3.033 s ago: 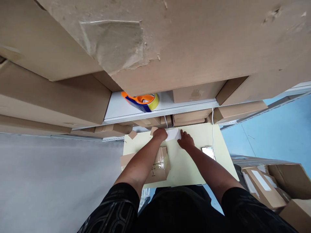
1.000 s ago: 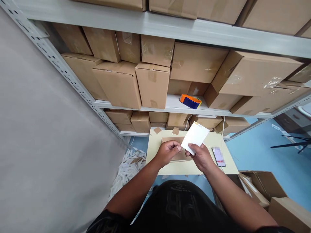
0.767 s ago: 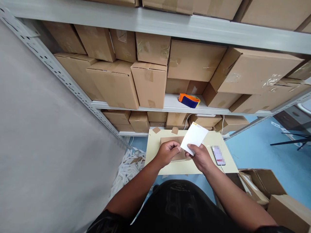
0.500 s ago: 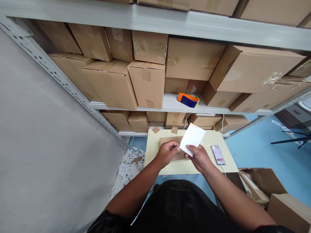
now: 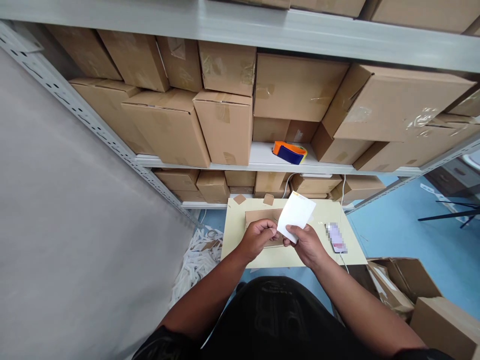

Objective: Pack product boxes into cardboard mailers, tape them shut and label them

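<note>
A white paper label (image 5: 298,215) with a small orange mark along its top edge is held up over the table. My right hand (image 5: 309,246) grips its lower end, thumb on top and fingers beneath. At the label's lower left edge, my left hand (image 5: 258,239) is closed, with thumb and forefinger pinched together at the corner. Beneath my hands a cardboard box (image 5: 260,215) lies on the pale yellow table (image 5: 233,246), partly hidden by them and the label. To the right of my right hand is a phone (image 5: 336,239), its screen blurred out.
Shelves ahead hold many cardboard boxes (image 5: 224,127) and an orange and blue roll (image 5: 289,152). White paper strips (image 5: 198,260) litter the floor at left, beside a grey wall (image 5: 75,225). Open cartons (image 5: 408,280) stand at lower right. A white cable (image 5: 343,192) hangs near the table.
The view has shifted slightly. Both hands and the label keep almost the same pose, with no clear change in grip.
</note>
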Motion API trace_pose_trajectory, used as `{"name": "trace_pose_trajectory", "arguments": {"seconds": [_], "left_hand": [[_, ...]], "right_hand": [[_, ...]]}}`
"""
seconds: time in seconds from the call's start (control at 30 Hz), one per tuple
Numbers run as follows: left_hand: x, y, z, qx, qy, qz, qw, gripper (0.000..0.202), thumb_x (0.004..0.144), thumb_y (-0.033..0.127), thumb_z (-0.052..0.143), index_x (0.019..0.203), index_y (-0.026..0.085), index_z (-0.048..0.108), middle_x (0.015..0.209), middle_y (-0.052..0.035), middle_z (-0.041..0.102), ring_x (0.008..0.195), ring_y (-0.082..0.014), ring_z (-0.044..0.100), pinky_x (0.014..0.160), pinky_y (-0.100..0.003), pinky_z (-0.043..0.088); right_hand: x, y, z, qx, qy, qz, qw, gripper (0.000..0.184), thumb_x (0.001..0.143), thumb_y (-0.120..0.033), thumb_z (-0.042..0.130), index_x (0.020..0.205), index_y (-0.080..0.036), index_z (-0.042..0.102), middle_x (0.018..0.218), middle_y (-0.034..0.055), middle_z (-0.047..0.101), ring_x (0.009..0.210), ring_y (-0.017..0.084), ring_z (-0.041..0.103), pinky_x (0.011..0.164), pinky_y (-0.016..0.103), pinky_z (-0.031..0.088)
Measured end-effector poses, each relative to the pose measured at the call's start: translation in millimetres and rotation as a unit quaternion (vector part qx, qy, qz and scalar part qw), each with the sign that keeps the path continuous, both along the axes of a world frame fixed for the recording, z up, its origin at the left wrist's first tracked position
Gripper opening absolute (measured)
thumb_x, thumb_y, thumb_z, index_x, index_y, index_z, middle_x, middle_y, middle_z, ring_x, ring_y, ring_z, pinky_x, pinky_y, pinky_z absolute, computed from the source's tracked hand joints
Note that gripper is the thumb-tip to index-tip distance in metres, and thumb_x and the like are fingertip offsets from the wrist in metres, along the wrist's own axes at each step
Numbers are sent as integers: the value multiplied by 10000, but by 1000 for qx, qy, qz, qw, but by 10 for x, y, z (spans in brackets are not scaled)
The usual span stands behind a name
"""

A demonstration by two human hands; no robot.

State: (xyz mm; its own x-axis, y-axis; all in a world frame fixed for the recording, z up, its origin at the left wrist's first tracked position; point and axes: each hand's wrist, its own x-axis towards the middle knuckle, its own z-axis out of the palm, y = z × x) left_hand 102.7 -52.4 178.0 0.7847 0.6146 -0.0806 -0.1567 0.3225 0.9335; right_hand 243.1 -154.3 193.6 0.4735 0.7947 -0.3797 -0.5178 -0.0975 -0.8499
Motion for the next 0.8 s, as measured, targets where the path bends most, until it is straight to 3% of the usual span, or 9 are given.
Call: {"name": "trace_pose_trajectory", "arguments": {"seconds": [0.23,0.8], "left_hand": [[23,-35,34,9,17,2,1000,226,768,370,738,741,166,646,682,-7,641,673,-146,582,712,-290,489],[98,-37,-63,20,25,6,999,135,739,297,679,709,179,623,652,16,613,650,-134,568,683,-270,469]], "right_hand": [[15,-41,-51,4,-11,3,1000,313,672,-345,888,869,-142,754,758,48,730,556,152,604,505,284,495],[8,-58,-81,-7,-12,-6,1000,301,666,-347,883,848,-149,747,730,44,721,531,150,578,510,296,469]]}}
